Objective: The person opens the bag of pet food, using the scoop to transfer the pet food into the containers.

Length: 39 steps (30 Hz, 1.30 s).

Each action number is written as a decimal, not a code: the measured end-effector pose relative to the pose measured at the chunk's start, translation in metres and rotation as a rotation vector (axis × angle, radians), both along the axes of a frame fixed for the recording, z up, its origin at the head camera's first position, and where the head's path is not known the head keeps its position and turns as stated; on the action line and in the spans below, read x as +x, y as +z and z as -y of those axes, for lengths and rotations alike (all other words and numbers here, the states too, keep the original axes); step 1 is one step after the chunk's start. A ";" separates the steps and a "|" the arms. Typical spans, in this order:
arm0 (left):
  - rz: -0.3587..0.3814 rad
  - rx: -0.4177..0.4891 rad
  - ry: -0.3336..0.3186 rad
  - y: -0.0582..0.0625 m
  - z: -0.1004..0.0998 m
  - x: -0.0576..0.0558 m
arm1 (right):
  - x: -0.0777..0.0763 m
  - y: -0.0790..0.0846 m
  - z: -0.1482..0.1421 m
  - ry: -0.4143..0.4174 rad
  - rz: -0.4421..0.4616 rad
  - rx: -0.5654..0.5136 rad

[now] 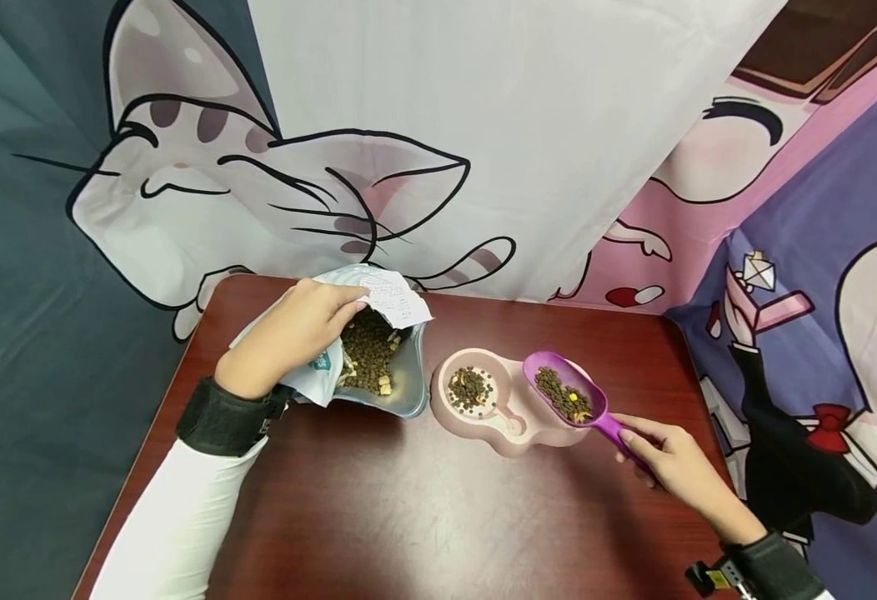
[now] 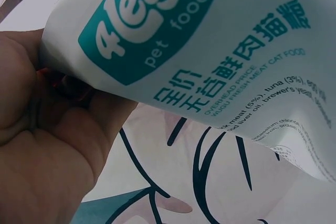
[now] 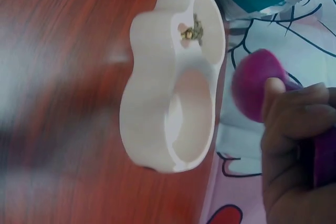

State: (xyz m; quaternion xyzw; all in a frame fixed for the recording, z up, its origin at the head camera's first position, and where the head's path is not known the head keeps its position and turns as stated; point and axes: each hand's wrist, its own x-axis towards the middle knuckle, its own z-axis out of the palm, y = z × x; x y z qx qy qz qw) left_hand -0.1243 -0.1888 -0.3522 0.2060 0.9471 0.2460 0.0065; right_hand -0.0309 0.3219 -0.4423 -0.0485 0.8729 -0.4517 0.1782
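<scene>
In the head view my left hand (image 1: 296, 329) holds the folded-back edge of a white-and-teal cat food bag (image 1: 326, 375). The bag's mouth gapes, showing brown kibble (image 1: 371, 346) with pale chunks against a grey inner wall. Printed lettering on the bag (image 2: 210, 40) fills much of the left wrist view. My right hand (image 1: 671, 458) grips a purple scoop (image 1: 614, 429) by its handle. Kibble lies in the scoop, which is held over the right side of a beige double pet bowl (image 1: 513, 442). The bowl's left hollow contains some kibble (image 1: 471, 389).
A reddish-brown table (image 1: 423, 517) carries the bag and bowl, with the bag standing just left of the bowl. Behind it hangs a cloth (image 1: 521, 167) printed with a cartoon cat and figures.
</scene>
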 end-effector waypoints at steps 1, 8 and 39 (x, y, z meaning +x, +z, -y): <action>-0.001 0.000 0.000 0.000 0.000 0.000 | -0.002 0.002 -0.003 0.005 0.018 0.020; -0.004 0.005 0.009 0.000 0.001 0.000 | -0.017 0.011 -0.012 0.083 0.079 0.204; -0.017 0.018 0.003 0.001 0.000 -0.001 | -0.055 0.034 0.011 0.334 -0.234 0.652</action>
